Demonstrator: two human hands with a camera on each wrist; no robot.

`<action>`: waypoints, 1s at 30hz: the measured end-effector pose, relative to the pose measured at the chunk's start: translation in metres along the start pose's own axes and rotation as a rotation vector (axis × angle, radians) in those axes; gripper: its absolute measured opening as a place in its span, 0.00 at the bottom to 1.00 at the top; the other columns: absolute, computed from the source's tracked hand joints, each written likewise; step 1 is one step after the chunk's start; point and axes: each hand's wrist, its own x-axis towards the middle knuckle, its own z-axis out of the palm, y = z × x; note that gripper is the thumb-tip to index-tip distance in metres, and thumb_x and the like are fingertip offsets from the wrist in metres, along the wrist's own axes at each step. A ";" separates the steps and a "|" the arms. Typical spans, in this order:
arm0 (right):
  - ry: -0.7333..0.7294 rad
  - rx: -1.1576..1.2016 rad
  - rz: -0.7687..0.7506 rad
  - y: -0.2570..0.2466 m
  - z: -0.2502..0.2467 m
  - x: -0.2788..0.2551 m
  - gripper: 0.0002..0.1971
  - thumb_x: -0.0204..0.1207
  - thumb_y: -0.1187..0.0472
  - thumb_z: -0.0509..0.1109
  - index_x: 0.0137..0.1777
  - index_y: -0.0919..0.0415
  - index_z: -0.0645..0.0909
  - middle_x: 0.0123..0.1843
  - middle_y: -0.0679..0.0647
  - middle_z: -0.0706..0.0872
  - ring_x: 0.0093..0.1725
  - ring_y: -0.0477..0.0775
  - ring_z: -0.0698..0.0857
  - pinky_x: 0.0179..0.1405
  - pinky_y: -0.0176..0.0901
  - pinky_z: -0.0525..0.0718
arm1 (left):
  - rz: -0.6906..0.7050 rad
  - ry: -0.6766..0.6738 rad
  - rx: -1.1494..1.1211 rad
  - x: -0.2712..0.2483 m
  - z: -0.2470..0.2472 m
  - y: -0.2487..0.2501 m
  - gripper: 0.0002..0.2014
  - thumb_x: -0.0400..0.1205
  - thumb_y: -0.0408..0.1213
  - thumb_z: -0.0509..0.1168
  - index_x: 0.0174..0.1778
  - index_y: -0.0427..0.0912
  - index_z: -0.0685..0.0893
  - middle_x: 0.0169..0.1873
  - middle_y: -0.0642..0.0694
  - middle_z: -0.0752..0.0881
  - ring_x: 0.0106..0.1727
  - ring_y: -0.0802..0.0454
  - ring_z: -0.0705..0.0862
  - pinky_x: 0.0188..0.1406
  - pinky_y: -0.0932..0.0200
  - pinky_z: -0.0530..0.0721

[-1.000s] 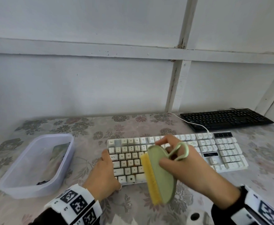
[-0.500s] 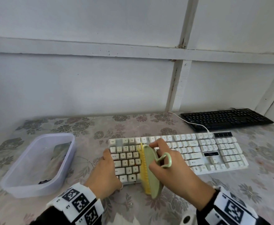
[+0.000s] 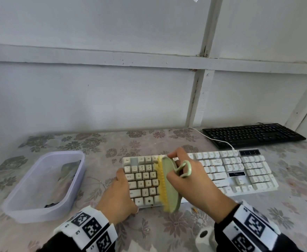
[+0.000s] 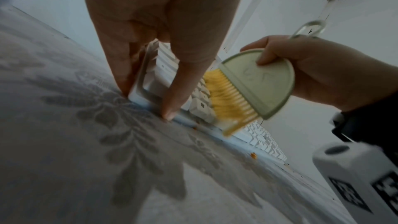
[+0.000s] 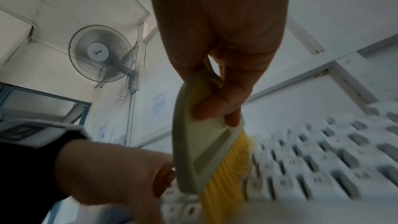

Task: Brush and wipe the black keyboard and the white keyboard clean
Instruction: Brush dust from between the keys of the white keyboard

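The white keyboard (image 3: 240,171) lies across the middle of the flowered table. My right hand (image 3: 189,179) grips a pale green brush (image 3: 169,184) with yellow bristles (image 3: 161,182), held on edge with the bristles down on the keyboard's left keys. The same brush (image 4: 256,83) (image 5: 202,151) shows in both wrist views. My left hand (image 3: 120,195) holds the keyboard's near left corner, thumb (image 4: 172,91) on the front edge and fingers (image 4: 120,67) along the left side. The black keyboard (image 3: 252,134) sits at the back right, untouched.
A clear plastic tub (image 3: 43,184) with something dark inside stands at the left of the table. A white cable (image 3: 216,140) runs from the white keyboard toward the wall. Small orange crumbs (image 4: 253,155) lie on the cloth by the keyboard's front edge.
My right hand has brought the brush down and leftward onto the keyboard's left keys. The left hand has stayed at the keyboard's corner.
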 end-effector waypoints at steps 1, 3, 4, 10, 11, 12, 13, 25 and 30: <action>-0.032 -0.004 0.011 0.002 0.001 -0.006 0.11 0.76 0.66 0.62 0.54 0.51 0.72 0.26 0.49 0.75 0.18 0.43 0.70 0.17 0.31 0.67 | 0.002 -0.002 -0.001 0.000 0.000 0.000 0.47 0.60 0.35 0.79 0.68 0.46 0.55 0.58 0.47 0.77 0.56 0.49 0.80 0.53 0.52 0.85; -0.079 -0.005 0.036 0.000 -0.003 -0.012 0.10 0.76 0.65 0.62 0.53 0.50 0.73 0.26 0.49 0.76 0.19 0.43 0.69 0.18 0.32 0.67 | 0.006 0.001 0.004 0.000 0.000 0.001 0.48 0.60 0.35 0.79 0.69 0.45 0.54 0.58 0.47 0.77 0.57 0.49 0.80 0.53 0.53 0.84; -0.082 0.002 0.047 -0.002 -0.007 -0.011 0.10 0.75 0.65 0.62 0.53 0.51 0.74 0.28 0.49 0.77 0.20 0.43 0.69 0.18 0.32 0.67 | 0.007 0.004 0.008 0.000 0.000 0.001 0.48 0.60 0.36 0.79 0.69 0.45 0.54 0.58 0.47 0.77 0.57 0.49 0.80 0.53 0.53 0.84; 0.105 0.004 -0.036 -0.016 -0.016 0.016 0.14 0.73 0.66 0.62 0.57 0.51 0.74 0.32 0.57 0.84 0.20 0.43 0.72 0.17 0.34 0.68 | -0.001 0.008 0.016 -0.001 -0.001 0.004 0.48 0.61 0.36 0.79 0.69 0.44 0.54 0.59 0.46 0.77 0.57 0.49 0.80 0.53 0.54 0.85; 0.102 -0.003 -0.034 -0.015 -0.012 0.017 0.14 0.74 0.66 0.62 0.57 0.51 0.73 0.35 0.59 0.85 0.21 0.43 0.73 0.17 0.35 0.69 | 0.000 0.009 0.015 -0.001 -0.001 0.004 0.47 0.61 0.36 0.79 0.69 0.44 0.54 0.58 0.46 0.77 0.57 0.49 0.80 0.52 0.54 0.84; 0.093 -0.009 -0.025 -0.013 -0.009 0.016 0.14 0.74 0.66 0.62 0.57 0.53 0.73 0.36 0.59 0.85 0.21 0.43 0.73 0.17 0.34 0.69 | -0.001 0.009 0.013 -0.002 -0.001 0.004 0.47 0.61 0.35 0.79 0.69 0.44 0.55 0.58 0.46 0.77 0.57 0.49 0.80 0.52 0.54 0.84; 0.079 -0.009 -0.016 -0.010 -0.005 0.014 0.13 0.74 0.67 0.62 0.57 0.54 0.73 0.34 0.57 0.84 0.21 0.43 0.73 0.16 0.32 0.69 | 0.001 0.011 0.012 -0.002 -0.001 0.004 0.47 0.61 0.35 0.79 0.69 0.44 0.55 0.58 0.46 0.77 0.56 0.49 0.80 0.52 0.55 0.84; 0.030 0.065 0.040 -0.016 -0.019 -0.004 0.11 0.73 0.65 0.64 0.54 0.52 0.76 0.29 0.49 0.79 0.18 0.40 0.71 0.17 0.32 0.68 | 0.009 0.023 0.028 0.000 0.002 0.002 0.48 0.61 0.37 0.79 0.69 0.45 0.53 0.58 0.47 0.77 0.58 0.49 0.79 0.55 0.53 0.83; 0.090 0.021 -0.045 -0.020 -0.007 0.016 0.14 0.74 0.66 0.62 0.57 0.50 0.72 0.37 0.59 0.85 0.23 0.46 0.75 0.17 0.35 0.70 | 0.007 0.019 0.024 0.000 0.001 0.002 0.48 0.60 0.37 0.79 0.69 0.45 0.54 0.58 0.46 0.78 0.57 0.49 0.80 0.55 0.52 0.84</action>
